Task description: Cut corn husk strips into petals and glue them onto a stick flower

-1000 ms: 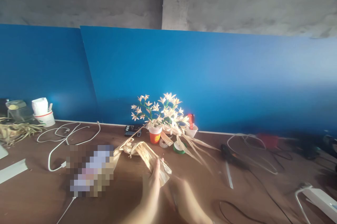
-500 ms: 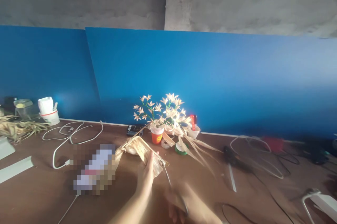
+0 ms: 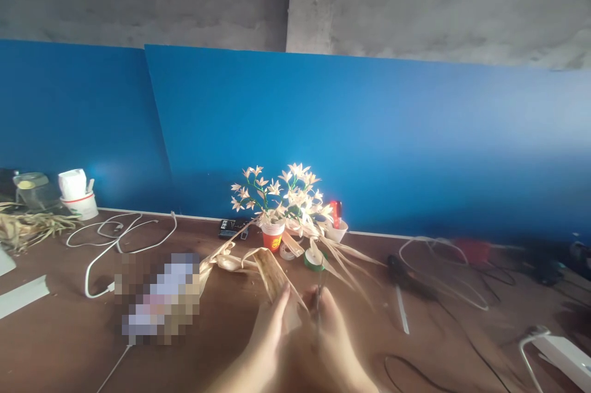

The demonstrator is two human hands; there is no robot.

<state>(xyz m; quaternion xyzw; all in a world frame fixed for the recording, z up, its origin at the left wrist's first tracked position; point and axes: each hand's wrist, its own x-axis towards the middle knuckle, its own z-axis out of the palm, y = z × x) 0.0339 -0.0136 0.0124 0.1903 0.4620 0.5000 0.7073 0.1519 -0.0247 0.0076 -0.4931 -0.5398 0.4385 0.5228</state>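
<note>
My left hand [image 3: 272, 325] pinches the near end of a pale dried leaf strip [image 3: 272, 273] that bends up and back toward a pile of dried strips [image 3: 226, 257]. Right beside it, my right hand [image 3: 335, 334] is closed round a thin dark tool [image 3: 317, 297] that points up at the strip; I cannot make out what tool it is. Both hands meet low in the middle, above the brown table [image 3: 69, 344]. Behind them stands a red paper cup [image 3: 272, 236] holding a bunch of pale handmade flowers [image 3: 281, 193].
Tape rolls [image 3: 314, 259] lie by the cup. White cables [image 3: 115, 239] trail at the left, dark cables [image 3: 443, 270] at the right. A white tub [image 3: 76, 193] and dried leaves [image 3: 28, 226] sit far left. A blue board [image 3: 369, 140] backs the table.
My right hand has come up from low right to meet my left hand at the strip. The strip's free end has dropped and folded narrower.
</note>
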